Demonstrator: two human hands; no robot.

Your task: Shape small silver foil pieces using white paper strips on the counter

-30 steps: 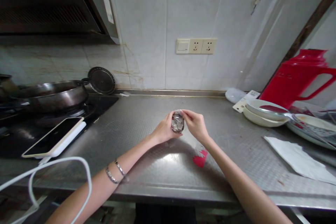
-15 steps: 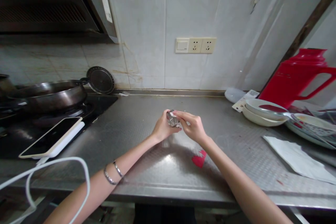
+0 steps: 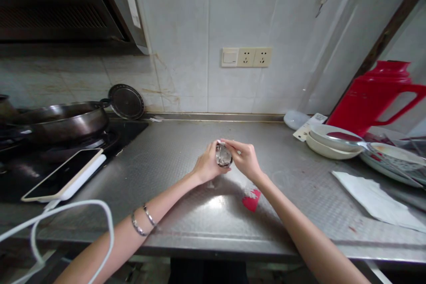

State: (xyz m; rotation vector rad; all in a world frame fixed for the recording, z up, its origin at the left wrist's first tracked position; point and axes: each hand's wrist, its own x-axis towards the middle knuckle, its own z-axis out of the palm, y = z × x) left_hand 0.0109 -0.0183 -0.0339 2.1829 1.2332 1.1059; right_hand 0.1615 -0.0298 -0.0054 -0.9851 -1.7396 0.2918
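Over the middle of the steel counter, my left hand (image 3: 210, 165) is wrapped round the left side of a small round silvery object (image 3: 223, 155). Its round end, greyish and shiny, faces me; whether it is glass or metal I cannot tell. My right hand (image 3: 245, 157) is closed at its upper right rim, with fingertips pressed against the edge. What exactly those fingers pinch is hidden. Below the hands, on the counter, lies a small red piece (image 3: 251, 203) with whitish bits on its upper part, left of my right forearm.
A phone (image 3: 65, 175) with a white cable (image 3: 80, 202) rests at the left by the hob, where a pan (image 3: 66, 122) stands. Stacked bowls (image 3: 333, 151), a red thermos jug (image 3: 369, 97) and a white tissue (image 3: 376, 199) are at the right. A steel counter (image 3: 173, 142) lies between.
The round object has turned so that more of its round end faces me. My hands have shifted slightly right. More whitish bits show on the red piece.
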